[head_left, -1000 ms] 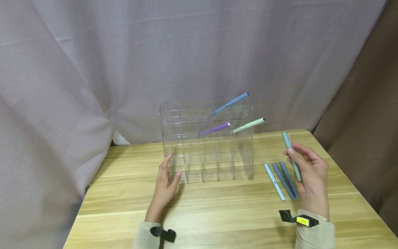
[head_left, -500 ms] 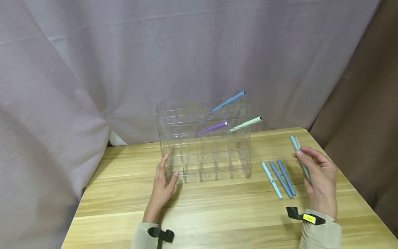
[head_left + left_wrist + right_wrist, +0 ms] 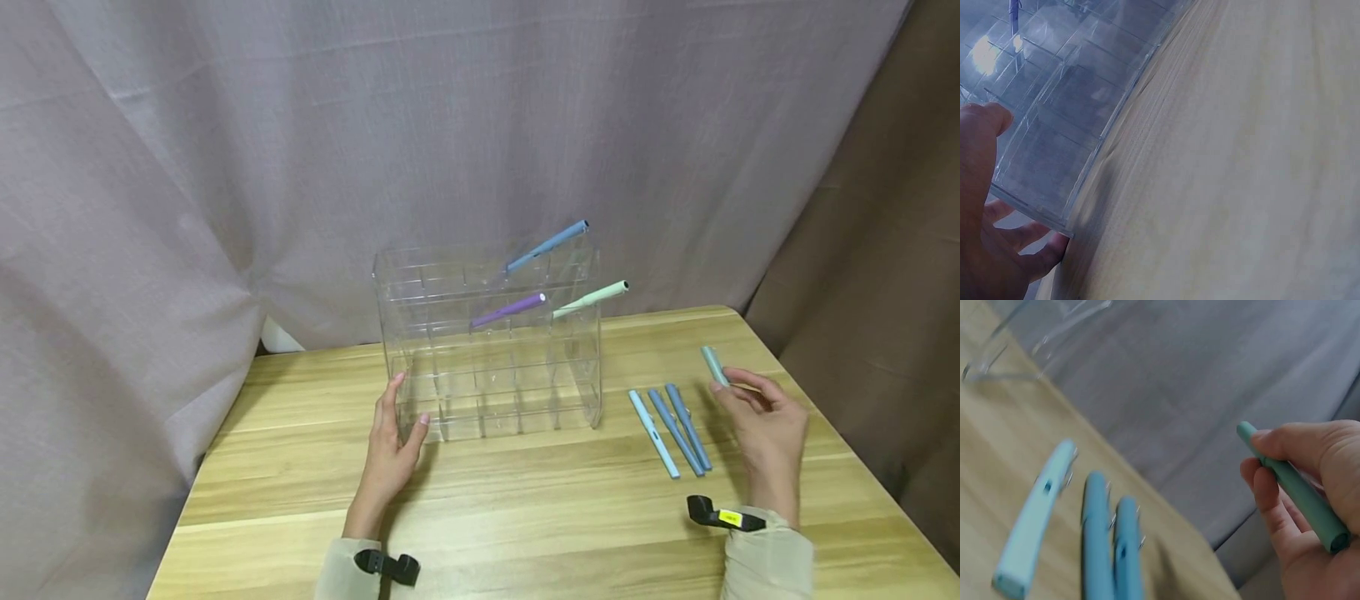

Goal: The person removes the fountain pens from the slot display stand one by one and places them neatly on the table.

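Note:
My left hand point(image 3: 392, 446) grips the lower left side of a clear plastic pen rack point(image 3: 460, 429), thumb at the front and the other fingers round the side point(image 3: 1035, 223). To the right of the rack, my right hand point(image 3: 768, 433) pinches a grey-green pen point(image 3: 1307, 501) between thumb and fingers, above the table. Three capped pens lie side by side left of that hand: a light blue pen point(image 3: 654, 434) and two darker blue ones, a middle pen point(image 3: 676, 432) and a right pen point(image 3: 688, 427). Their clips show in the right wrist view.
Slanting out of the rack are a blue pen point(image 3: 547, 247), a purple pen point(image 3: 510, 310) and a pale green pen point(image 3: 592, 298). The wooden table point(image 3: 525, 517) ends at a grey curtain point(image 3: 480, 125) behind; a brown curtain point(image 3: 877, 350) hangs on the right.
My right hand moved right, then lowered a little and turned with the grey-green pen, so less of the pen shows in the head view. The left hand stays on the rack.

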The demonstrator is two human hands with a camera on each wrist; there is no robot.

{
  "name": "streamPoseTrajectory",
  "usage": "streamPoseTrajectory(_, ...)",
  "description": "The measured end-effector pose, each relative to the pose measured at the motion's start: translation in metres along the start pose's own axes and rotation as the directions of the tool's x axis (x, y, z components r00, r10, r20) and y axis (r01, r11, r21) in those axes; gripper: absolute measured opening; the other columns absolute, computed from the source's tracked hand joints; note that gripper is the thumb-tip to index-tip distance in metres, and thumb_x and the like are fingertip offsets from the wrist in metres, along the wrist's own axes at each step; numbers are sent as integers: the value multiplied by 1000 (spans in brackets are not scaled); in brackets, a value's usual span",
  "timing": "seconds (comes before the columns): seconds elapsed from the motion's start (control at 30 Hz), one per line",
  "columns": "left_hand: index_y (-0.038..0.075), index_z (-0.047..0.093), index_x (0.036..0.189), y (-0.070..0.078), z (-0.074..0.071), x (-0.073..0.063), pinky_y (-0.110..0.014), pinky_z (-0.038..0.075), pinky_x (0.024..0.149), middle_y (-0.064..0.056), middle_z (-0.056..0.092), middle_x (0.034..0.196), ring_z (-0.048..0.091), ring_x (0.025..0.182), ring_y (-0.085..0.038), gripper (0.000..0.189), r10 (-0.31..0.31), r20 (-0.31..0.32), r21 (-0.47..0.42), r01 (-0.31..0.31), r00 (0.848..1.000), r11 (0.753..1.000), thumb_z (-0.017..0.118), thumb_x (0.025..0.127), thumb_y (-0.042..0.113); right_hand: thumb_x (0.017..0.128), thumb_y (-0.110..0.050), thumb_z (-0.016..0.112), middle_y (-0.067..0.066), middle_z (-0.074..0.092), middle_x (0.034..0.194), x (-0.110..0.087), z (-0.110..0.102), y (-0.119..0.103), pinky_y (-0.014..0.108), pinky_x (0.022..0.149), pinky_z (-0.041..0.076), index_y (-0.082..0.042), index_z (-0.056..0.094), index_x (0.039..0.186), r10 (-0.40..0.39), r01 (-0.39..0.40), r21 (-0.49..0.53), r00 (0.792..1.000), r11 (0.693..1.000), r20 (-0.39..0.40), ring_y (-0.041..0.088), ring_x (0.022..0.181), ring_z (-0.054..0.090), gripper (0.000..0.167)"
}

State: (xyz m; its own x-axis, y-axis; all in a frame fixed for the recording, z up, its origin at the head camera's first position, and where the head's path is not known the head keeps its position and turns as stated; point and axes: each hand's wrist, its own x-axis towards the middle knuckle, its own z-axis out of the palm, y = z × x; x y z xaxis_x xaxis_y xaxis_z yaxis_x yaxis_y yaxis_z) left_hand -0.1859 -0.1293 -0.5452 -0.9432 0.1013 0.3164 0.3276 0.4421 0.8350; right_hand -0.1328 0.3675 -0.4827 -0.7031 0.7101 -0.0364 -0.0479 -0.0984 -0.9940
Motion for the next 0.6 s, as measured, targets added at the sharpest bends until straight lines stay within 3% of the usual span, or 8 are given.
streamPoseTrajectory(0.17,23,22,171,-1,0,0,-72,24,132,-13,31,175,25,165,-43,80,-6,0,4,6,1000,1000,67,106,20,81,5,89,-12,78,92,6,-8,25,7,65,56,0,80,118,-20,22,-68,999,997,25,0,79,70,38)
streamPoseTrajectory(0.27,22,22,171,-1,0,1,-72,24,132,-13,31,175,26,165,-43,80,-4,1,4,4,1000,1000,67,106,20,83,1,89,-16,76,87,9,-10,38,7,66,56,0,80,118,-24,30,-159,999,987,38,0,78,68,36)
streamPoseTrajectory(0.47,29,21,171,-1,0,1,-71,23,133,-12,31,175,26,165,-42,80,-10,-1,8,10,1000,1000,67,106,20,90,-15,87,-31,70,83,11,-12,50,4,70,51,-5,79,121,-65,88,-406,995,910,71,-9,80,65,33)
streamPoseTrajectory(0.6,33,20,171,-1,0,1,-71,23,132,-11,30,176,25,165,-42,82,-18,-1,13,18,1000,1000,67,106,20,93,-22,86,-36,66,86,12,-14,54,3,74,48,-7,77,126,-46,87,-495,994,865,95,-13,84,62,38)
